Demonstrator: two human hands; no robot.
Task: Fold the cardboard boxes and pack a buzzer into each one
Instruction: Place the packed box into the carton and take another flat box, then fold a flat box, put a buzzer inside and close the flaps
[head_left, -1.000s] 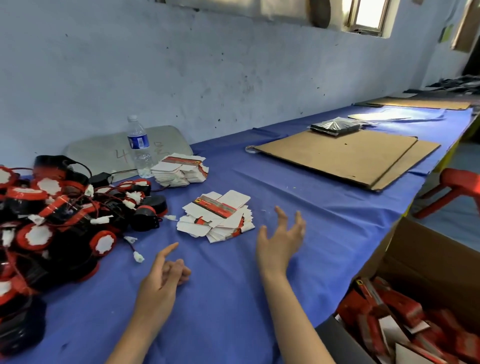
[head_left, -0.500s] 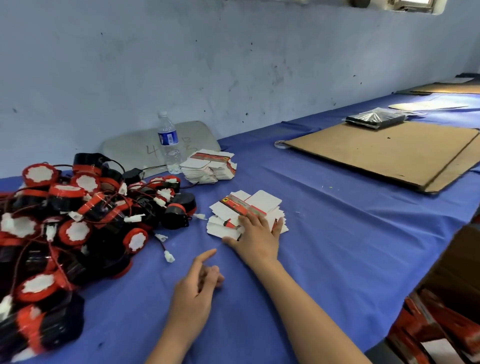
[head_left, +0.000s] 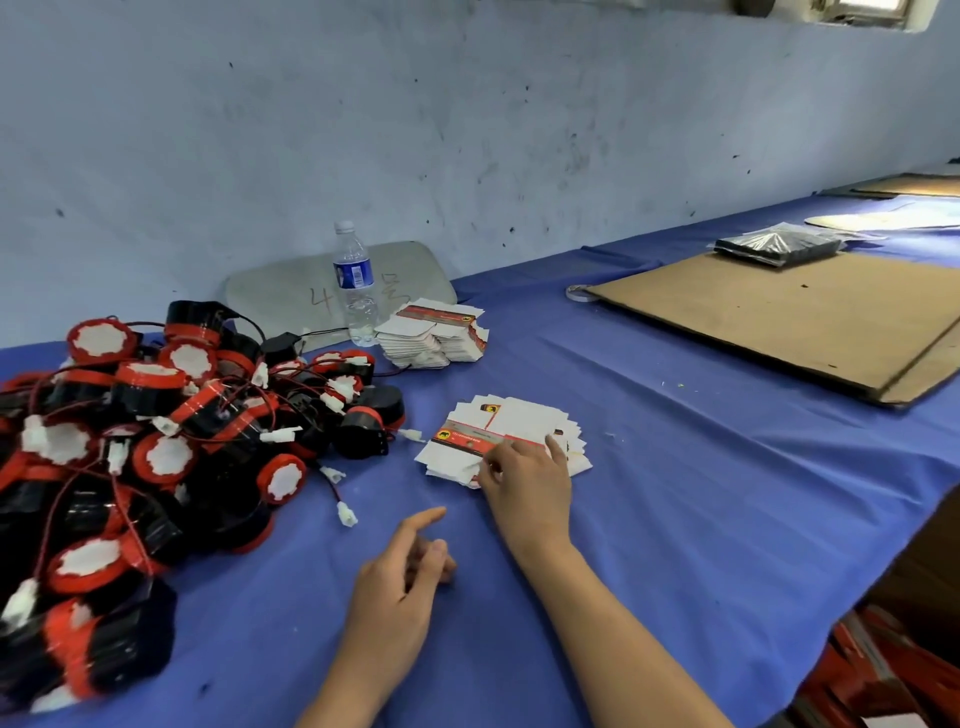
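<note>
Well, the right hand is on the near stack of flat boxes, which lies right under its fingers. The fingers are bent and touch the top flat box, and the thumb sits at the stack's near edge. I cannot tell if they have pinched a box or only press on it. The top box is white with a red band, and by the fingertips there is a yellow patch with a small dark picture. The words on the band are too small to read. The left hand rests on the blue desk, nearer the person than the right fingers. Its fingers are loosely curled, one finger points out, and it holds nothing. The pile of buzzers, black and red with white wire plugs, lies to the left of both hands, and the closest buzzer is just beside the stack. Past the right fingers, toward the wall, sits a second stack of flat boxes. Next to it stands a water bottle with a blue label I cannot read. Behind the bottle leans a grey board with a "4" drawn on it and more marks I cannot make out. Far to the right of the fingers lies a big brown cardboard sheet.
</note>
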